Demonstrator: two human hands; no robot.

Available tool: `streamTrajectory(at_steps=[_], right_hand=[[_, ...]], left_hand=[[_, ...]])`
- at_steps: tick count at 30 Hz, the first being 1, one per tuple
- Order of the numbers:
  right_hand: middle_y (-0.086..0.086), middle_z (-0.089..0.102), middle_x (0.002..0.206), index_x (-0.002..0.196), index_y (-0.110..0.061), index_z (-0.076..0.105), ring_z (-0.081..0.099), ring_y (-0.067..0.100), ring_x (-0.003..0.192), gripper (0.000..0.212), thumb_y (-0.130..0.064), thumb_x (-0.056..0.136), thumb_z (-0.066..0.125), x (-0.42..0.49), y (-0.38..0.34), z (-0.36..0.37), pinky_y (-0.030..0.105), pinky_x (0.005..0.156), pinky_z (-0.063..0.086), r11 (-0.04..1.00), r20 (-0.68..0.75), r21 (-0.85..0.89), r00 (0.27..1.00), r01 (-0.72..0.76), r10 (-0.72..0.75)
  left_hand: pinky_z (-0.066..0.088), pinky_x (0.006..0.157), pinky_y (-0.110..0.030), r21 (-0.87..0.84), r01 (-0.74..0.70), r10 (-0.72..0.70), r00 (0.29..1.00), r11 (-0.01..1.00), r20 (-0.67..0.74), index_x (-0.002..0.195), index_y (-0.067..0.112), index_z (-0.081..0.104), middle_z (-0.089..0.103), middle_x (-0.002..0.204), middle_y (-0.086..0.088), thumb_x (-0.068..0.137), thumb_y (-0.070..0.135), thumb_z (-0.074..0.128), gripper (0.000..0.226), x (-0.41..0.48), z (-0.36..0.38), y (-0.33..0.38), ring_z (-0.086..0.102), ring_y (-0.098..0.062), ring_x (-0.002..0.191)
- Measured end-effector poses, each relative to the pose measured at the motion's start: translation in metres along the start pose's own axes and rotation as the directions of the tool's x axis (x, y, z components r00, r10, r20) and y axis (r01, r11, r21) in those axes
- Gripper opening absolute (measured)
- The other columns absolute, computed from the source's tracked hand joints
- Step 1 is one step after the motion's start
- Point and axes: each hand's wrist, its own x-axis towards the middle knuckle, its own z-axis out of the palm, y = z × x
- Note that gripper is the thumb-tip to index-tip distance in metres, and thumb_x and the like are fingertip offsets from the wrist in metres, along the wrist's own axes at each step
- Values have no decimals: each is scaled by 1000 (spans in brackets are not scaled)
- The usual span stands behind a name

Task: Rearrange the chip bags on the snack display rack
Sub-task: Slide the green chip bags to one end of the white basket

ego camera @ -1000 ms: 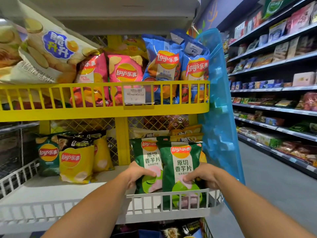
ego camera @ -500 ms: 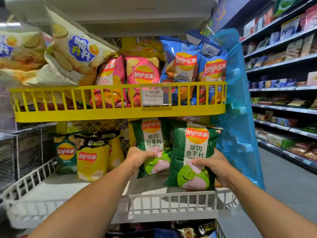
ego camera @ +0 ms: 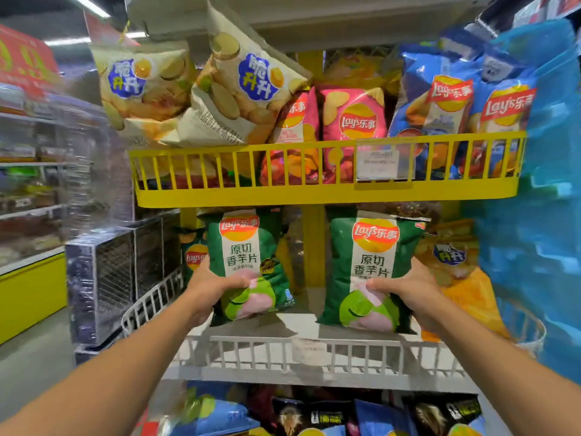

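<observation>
Holding one green Lay's taro-chip bag in each hand, we stood mid-step in the rearranging: both bags were raised off the white shelf (ego camera: 239, 328) and neither had a settled place yet. Nearest to us ran the white front rail (ego camera: 314, 354) of that shelf, with dark and blue bags showing on the tier underneath.

Just beyond the rail, our left hand (ego camera: 207, 287) was closed around the lower left edge of the left green bag (ego camera: 248, 262), thumb across the pink and green picture on its front, the other fingers hidden behind it. Our right hand (ego camera: 408, 291) gripped the lower right edge of the right green bag (ego camera: 371, 272) in the same way, thumb on the front. Both bags stood upright with their labels facing us, well apart, one on either side of the yellow centre post (ego camera: 311, 247). Their bottom corners hung just above the shelf, though we could not be sure that neither touched it.

Behind the left bag a dark Lay's bag (ego camera: 193, 253) peeked out. To the right of the right bag lay orange-yellow bags (ego camera: 462, 278), close to our right wrist. Further up, the yellow basket (ego camera: 327, 193) carried pale chip bags, pink Lay's bags (ego camera: 352, 121) and blue Lay's bags (ego camera: 440, 105).

As we judged it, the next move called for choosing a slot for each bag and lowering it upright, label outward, without tipping its neighbours.
</observation>
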Motion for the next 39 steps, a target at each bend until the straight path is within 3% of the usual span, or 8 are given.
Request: streamTrajectory(at_steps=[7, 11, 14, 18, 22, 26, 32, 39], right_hand=[[-8, 68, 87, 105, -17, 58, 63, 5, 80, 58, 1, 61, 91, -14, -29, 52, 20, 61, 46, 992, 20, -92, 996, 86, -84], [-7, 69, 86, 93, -25, 57, 65, 8, 81, 56, 3, 59, 91, -23, -29, 69, 23, 62, 46, 989, 10, -113, 996, 92, -91], [-1, 73, 94, 104, -19, 59, 69, 16, 86, 63, -1, 54, 94, -23, -24, 77, 31, 69, 52, 990, 0, -125, 998, 61, -61], [3, 73, 97, 109, -16, 58, 70, 23, 89, 69, -3, 53, 95, -25, -25, 83, 39, 78, 54, 986, -10, -157, 998, 55, -58], [3, 73, 98, 114, -14, 58, 70, 23, 89, 71, -2, 54, 94, -26, -30, 84, 42, 80, 54, 984, -21, -168, 998, 59, -64], [2, 72, 97, 116, -14, 58, 69, 23, 89, 71, 1, 56, 92, -30, -30, 83, 38, 76, 54, 983, -34, -170, 997, 64, -71], [2, 73, 97, 116, -13, 59, 69, 22, 88, 68, 6, 58, 89, -35, -26, 87, 32, 68, 52, 983, -12, -178, 998, 51, -54], [5, 74, 98, 112, -14, 61, 70, 26, 90, 66, 0, 55, 92, -29, -28, 102, 38, 73, 54, 978, 12, -208, 1000, 29, -27]], left_hand=[[58, 86, -44, 37, -28, 29, 999, 999, -41, 118, 12, 59, 76, 108, -9, 27, 18, 92, 97, -6, -63, 11, 72, -27, 99], [57, 90, -47, 77, -6, 14, 995, 997, -104, 119, 12, 63, 76, 109, -10, 42, 8, 93, 83, -7, -106, 5, 72, -30, 102], [57, 81, -38, 80, 15, -4, 992, 997, -128, 118, 10, 63, 76, 107, -10, 55, -7, 88, 70, -6, -118, 0, 71, -29, 100], [55, 75, -32, 101, 27, -13, 990, 995, -139, 118, 12, 61, 76, 105, -7, 47, 1, 92, 78, -2, -120, 0, 71, -24, 97], [55, 72, -29, 120, 48, -22, 979, 992, -203, 121, 12, 57, 73, 107, -8, 58, -6, 89, 73, 9, -124, -5, 69, -20, 93], [57, 81, -38, 139, 70, -30, 962, 988, -272, 119, 14, 56, 71, 107, -6, 58, -3, 89, 72, 20, -126, -15, 68, -23, 97], [51, 67, -27, 109, 160, -130, 963, 981, -237, 122, 13, 54, 69, 109, -6, 62, -11, 81, 70, 34, -130, -28, 65, -23, 100], [47, 95, -41, 146, 254, -234, 962, 956, -141, 135, 8, 50, 70, 117, -8, 65, -11, 77, 78, 66, -138, -41, 61, -26, 109]])
